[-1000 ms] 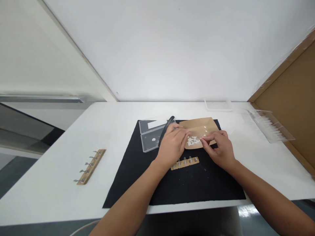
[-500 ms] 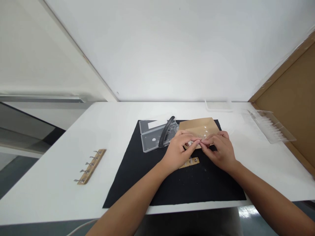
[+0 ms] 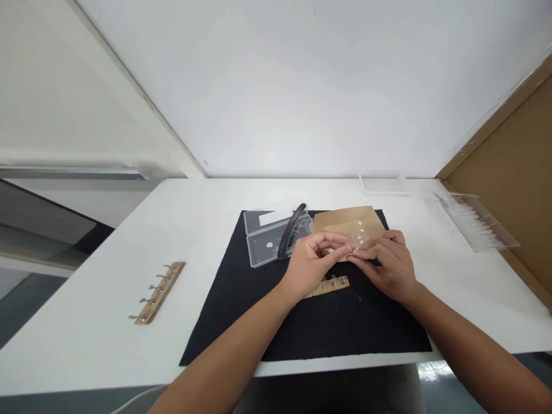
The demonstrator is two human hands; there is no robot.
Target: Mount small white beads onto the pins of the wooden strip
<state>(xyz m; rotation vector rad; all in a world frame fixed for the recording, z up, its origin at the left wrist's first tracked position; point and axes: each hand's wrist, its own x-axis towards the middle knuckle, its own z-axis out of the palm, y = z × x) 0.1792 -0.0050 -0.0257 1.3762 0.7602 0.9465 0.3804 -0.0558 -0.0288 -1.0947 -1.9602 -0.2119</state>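
My left hand [image 3: 311,263] and my right hand [image 3: 388,267] meet over the near edge of a brown paper sheet [image 3: 340,217]. Thumb and fingers of both are pinched close together around something small and pale, too tiny to name. Small white and shiny bits [image 3: 359,230] lie on the paper just beyond the fingertips. Under my left hand is a wooden strip [image 3: 330,287] carrying upright pegs with clear pieces on them, its left end hidden by the wrist. A clear plastic case [image 3: 260,253] lies open left of the hands, a curved black nail file [image 3: 288,233] across it.
A black mat [image 3: 233,310] covers the middle of the white table [image 3: 99,339]. Further left lies a second wooden strip [image 3: 160,293] with metal pegs. A clear tray [image 3: 383,193] stands at the back, and clear nail tips [image 3: 470,221] lie by the cardboard panel [image 3: 513,172].
My left fingers have loosened and spread slightly, and its thumb has shifted a little. Both hands stay close together. More of the wooden strip's pegs show below the left hand.
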